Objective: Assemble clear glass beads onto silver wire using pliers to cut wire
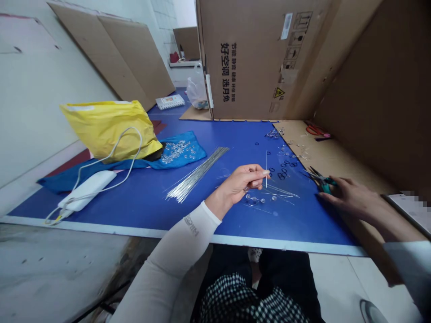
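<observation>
Between thumb and index finger, my left hand (247, 179) pinches a thin metal wire (267, 161), which stands upright above the blue table. Clear beads (262, 200) and loose wires (283, 193) lie just below that hand. My right hand (353, 202) is at the table's right side, its fingers closed on the teal handles of a pair of pliers (325, 183). The pliers' jaws point left and away from me. Small black rings (284, 170) lie between my two hands. A bundle of straight metal wires (198, 175) rests left of my left hand.
A blue cloth (197, 143) carries many clear beads (177, 151), beside a yellow bag (114, 128). A white power strip (89, 190) with a cable lies front left. Cardboard (256, 58) walls the back and right. Red-handled scissors (316, 130) lie on cardboard, near bent wire pieces (275, 133).
</observation>
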### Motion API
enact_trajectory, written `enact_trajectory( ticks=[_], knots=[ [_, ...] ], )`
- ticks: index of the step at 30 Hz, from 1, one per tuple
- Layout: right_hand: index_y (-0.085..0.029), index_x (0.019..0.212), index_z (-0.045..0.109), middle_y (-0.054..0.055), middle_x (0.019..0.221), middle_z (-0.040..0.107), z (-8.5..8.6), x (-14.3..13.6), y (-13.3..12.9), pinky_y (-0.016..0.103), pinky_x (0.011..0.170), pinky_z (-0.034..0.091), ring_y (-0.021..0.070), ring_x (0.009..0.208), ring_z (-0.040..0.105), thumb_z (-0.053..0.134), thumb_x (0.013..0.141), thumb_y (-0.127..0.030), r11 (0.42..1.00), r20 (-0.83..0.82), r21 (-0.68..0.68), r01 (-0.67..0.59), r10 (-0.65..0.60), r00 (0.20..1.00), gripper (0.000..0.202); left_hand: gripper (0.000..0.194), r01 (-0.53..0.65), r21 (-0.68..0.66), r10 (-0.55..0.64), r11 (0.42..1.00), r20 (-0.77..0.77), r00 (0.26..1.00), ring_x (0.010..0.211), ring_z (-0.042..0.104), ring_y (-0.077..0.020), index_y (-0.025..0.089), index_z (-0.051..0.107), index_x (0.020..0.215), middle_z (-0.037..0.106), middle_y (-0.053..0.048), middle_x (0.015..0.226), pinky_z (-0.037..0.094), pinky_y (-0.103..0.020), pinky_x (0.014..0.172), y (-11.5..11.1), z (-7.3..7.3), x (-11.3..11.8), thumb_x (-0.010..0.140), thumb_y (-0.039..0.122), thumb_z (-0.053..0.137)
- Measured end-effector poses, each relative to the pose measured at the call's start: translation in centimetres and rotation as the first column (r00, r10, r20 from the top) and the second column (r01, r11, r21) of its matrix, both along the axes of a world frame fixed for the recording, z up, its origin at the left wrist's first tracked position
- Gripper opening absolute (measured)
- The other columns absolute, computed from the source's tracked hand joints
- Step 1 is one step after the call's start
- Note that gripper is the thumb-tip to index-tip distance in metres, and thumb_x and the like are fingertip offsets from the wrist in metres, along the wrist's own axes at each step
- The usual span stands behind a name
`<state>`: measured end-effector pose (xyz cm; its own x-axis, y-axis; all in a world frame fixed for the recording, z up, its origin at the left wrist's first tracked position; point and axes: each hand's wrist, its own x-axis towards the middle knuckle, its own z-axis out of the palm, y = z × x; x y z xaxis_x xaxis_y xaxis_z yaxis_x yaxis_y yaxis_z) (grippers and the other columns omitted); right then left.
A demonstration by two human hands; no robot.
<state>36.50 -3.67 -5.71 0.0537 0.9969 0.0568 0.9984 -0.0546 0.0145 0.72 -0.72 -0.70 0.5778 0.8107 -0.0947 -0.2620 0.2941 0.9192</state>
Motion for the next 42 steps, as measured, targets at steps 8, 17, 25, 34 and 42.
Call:
enact_trajectory(
  ticks=[8,17,25,34,42],
  knots=[
    [-0.013,0.123,0.063,0.019,0.096,0.066,0.0,-1.9,-0.8,0.037,0.068,0.049,0.0318,0.088,0.066,0.052,0.091,-0.049,0.98,-0.111,0.201,0.013,0.01,0.994,0.049,0.023,-0.019,-0.013,0.019,1.0,-0.002,1.0,0.049,0.037,-0.0048,0.016,0.057,0.071,0.038,0.009,0.049,0.039,-0.024,0.063,-0.1,0.3,0.0,0.08,0.025,0.075],
    [-0.01,0.128,0.056,0.015,0.09,0.068,2.0,-9.9,-5.2,0.037,0.067,0.048,0.0277,0.076,0.061,0.072,0.085,-0.041,0.551,0.345,0.614,-0.565,0.457,0.82,0.056,0.02,-0.004,-0.027,0.005,1.0,0.011,1.0,0.048,0.036,-0.0043,0.014,0.059,0.071,0.039,0.009,0.049,0.039,-0.023,0.061,-0.2,0.5,-0.1,0.085,0.022,0.071],
    [-0.013,0.148,0.043,0.012,0.093,0.069,3.1,-11.1,-5.5,0.037,0.063,0.042,0.027,0.075,0.058,0.073,0.087,-0.04,0.543,0.467,0.584,-0.604,0.384,0.797,0.073,0.02,-0.045,-0.083,0.044,0.996,-0.009,0.999,0.046,0.032,-0.0049,0.013,0.061,0.071,0.035,0.008,0.049,0.036,-0.022,0.056,-0.3,0.8,0.0,0.091,0.018,0.062],
    [-0.01,0.155,0.032,0.015,0.095,0.071,3.2,-11.5,-5.7,0.039,0.065,0.043,0.0282,0.076,0.06,0.067,0.09,-0.034,0.574,0.494,0.526,-0.628,0.395,0.775,0.077,0.02,-0.067,-0.096,0.062,0.993,-0.051,0.997,0.045,0.031,-0.0049,0.014,0.063,0.071,0.034,0.009,0.048,0.039,-0.021,0.057,-0.2,0.8,0.1,0.09,0.02,0.064],
    [-0.008,0.141,0.047,0.016,0.094,0.07,3.5,-11.7,-5.7,0.038,0.067,0.044,0.0278,0.077,0.061,0.07,0.089,-0.031,0.554,0.509,0.525,-0.646,0.404,0.76,0.062,0.02,-0.076,-0.104,0.069,0.992,-0.071,0.995,0.045,0.03,-0.004,0.013,0.063,0.071,0.035,0.009,0.048,0.041,-0.021,0.06,-0.3,0.8,0.2,0.09,0.02,0.065]
  ],
)
